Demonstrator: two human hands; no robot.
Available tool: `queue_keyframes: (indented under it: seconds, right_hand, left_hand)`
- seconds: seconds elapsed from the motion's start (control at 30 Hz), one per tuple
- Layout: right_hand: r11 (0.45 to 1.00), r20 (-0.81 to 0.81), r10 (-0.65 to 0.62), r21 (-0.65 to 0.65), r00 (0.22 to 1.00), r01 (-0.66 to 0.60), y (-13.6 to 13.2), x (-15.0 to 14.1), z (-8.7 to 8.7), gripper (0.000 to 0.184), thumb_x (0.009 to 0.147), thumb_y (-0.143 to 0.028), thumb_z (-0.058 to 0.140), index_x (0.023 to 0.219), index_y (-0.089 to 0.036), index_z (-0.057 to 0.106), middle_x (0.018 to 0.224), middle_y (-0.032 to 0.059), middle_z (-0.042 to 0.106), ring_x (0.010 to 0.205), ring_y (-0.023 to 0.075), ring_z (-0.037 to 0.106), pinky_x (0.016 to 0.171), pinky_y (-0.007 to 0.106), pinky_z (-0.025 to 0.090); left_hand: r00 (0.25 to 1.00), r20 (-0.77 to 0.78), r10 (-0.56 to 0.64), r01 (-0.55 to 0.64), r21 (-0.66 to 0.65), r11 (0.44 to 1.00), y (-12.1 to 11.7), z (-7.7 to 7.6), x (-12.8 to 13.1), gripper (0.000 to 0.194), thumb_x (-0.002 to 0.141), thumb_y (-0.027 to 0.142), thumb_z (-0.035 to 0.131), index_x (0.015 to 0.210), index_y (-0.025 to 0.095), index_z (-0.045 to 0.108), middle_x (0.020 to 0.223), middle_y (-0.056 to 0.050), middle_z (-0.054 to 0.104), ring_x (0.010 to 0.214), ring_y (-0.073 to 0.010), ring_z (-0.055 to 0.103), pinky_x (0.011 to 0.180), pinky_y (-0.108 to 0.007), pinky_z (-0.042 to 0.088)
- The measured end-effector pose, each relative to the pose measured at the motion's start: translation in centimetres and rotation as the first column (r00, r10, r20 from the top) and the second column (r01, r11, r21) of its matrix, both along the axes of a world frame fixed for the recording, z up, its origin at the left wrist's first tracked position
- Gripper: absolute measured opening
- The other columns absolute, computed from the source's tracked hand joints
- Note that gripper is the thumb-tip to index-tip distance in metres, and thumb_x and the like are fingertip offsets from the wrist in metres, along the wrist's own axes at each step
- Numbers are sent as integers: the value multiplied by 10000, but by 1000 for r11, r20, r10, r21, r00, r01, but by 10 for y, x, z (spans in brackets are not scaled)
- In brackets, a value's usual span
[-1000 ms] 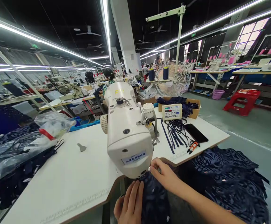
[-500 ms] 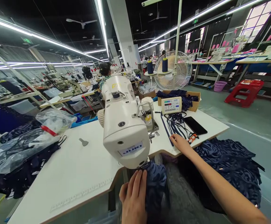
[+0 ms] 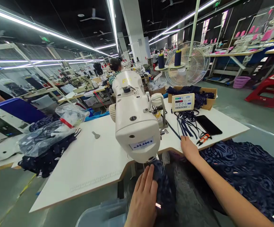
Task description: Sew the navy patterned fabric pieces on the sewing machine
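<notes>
My left hand (image 3: 143,194) lies on navy fabric (image 3: 166,186) just below the head of a white sewing machine (image 3: 137,126). Its fingers are stretched toward the needle area, which the machine head mostly hides. Over at the table's right front edge, my right hand (image 3: 189,148) is closed at the near end of a narrow navy strap (image 3: 173,129); the fingertips are partly hidden. Beside that hand lie orange-handled thread snips (image 3: 203,138), a bundle of navy straps (image 3: 186,121) and a black phone (image 3: 209,124).
A control panel (image 3: 183,102) stands before a cardboard box (image 3: 212,102) of navy pieces. Dark patterned fabric (image 3: 243,176) is heaped at right. On the left are a small grey metal piece (image 3: 95,135) and a plastic bag (image 3: 40,138). A fan (image 3: 198,63) stands behind.
The view has turned left, so the scene sits further right. My right hand stays by the strap's end, and my left hand remains on the fabric, its thumb now showing at the right.
</notes>
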State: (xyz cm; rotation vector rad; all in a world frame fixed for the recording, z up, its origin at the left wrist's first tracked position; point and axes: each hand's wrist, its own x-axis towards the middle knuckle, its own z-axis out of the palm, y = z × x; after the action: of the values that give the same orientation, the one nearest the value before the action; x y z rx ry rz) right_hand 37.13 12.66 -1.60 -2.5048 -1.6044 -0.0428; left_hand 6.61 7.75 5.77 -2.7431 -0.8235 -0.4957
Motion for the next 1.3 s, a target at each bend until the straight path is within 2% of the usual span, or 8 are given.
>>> queue_keyframes:
  seconds: [0.13,0.23,0.57,0.63,0.8,0.9,1.07,1.3]
  right_hand:
    - [991,66,132,25,989,-134,-32,-12,-6,324,960,-71,336,1202,-75,551,1150,207,586,1036,308,567,857,376,450]
    - [979,94,196,33,976,-199,-46,-16,-11,300,1004,-259,380,1153,-80,569,1061,213,612,984,336,564,846,420,450]
    - [948,-236,201,292,951,-128,-70,11,-35,254,923,-247,415,1039,-147,618,1016,180,643,961,328,608,821,466,508]
    - [935,-618,162,344,769,80,-68,10,-33,258,879,-351,503,1012,-178,641,979,135,671,923,299,642,826,455,537]
    - [959,-967,166,113,-193,260,-61,-29,1,310,746,-450,749,955,-223,709,875,47,692,790,190,662,763,334,584]
    - [968,-906,194,115,-375,224,-56,-61,33,329,709,-455,805,926,-221,728,1009,55,690,846,174,637,728,286,564]
    - [953,-918,295,266,-265,143,-46,-94,63,354,765,-501,748,932,-196,683,866,36,639,567,104,479,513,247,443]
    - [882,-867,452,470,212,43,-45,-110,66,273,857,-479,635,872,-213,573,663,-41,436,605,130,427,580,250,399]
  left_hand:
    - [995,-102,15,-23,-81,996,-13,18,4,960,657,450,835,1430,135,360,1500,-198,377,1343,-368,418,979,-450,501]
    - [997,-35,69,-72,-95,993,-15,20,14,1200,578,816,652,1446,54,332,1385,-235,500,1247,-371,506,951,-468,501]
    - [989,73,129,-131,23,991,-11,14,32,278,962,113,428,1194,77,576,1179,-129,647,1067,-227,615,870,-355,547]
    - [995,63,77,-77,-4,997,-13,19,30,296,946,68,385,1169,86,578,1195,-138,645,1075,-222,623,879,-351,559]
    - [990,132,57,-48,-72,996,-10,19,21,310,940,27,334,1135,106,562,1179,-114,659,1065,-204,642,873,-313,581]
    - [986,153,60,-33,-170,985,-5,11,14,283,956,49,362,1158,136,541,1212,-99,644,1103,-189,630,896,-295,575]
    - [965,264,-2,58,-204,977,-1,3,5,258,976,79,385,1184,143,524,1210,-107,643,1142,-180,610,949,-299,557]
    - [960,251,-121,151,-104,983,0,0,0,287,946,25,383,1167,100,551,1242,-134,626,1211,-194,563,1025,-321,507]
